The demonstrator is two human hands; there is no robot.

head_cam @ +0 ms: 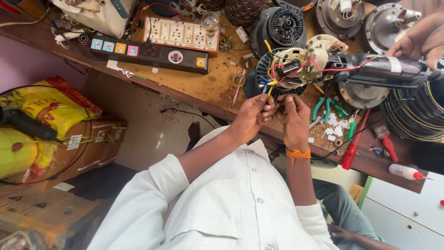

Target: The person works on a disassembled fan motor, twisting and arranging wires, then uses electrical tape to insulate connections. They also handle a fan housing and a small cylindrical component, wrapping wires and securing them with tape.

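My left hand (252, 115) and right hand (293, 113) pinch the coloured wire ends (270, 85) hanging from the fan motor (296, 67), which lies over the workbench (203, 88) edge. The motor is open, windings and wiring exposed; the leads look unjoined, so reassembly seems left.

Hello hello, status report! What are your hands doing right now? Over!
Left hand and right hand pinching coloured wires below the fan motor. Another person's hand steadies the fan's dark body. Pliers and screwdriver lie alongside.
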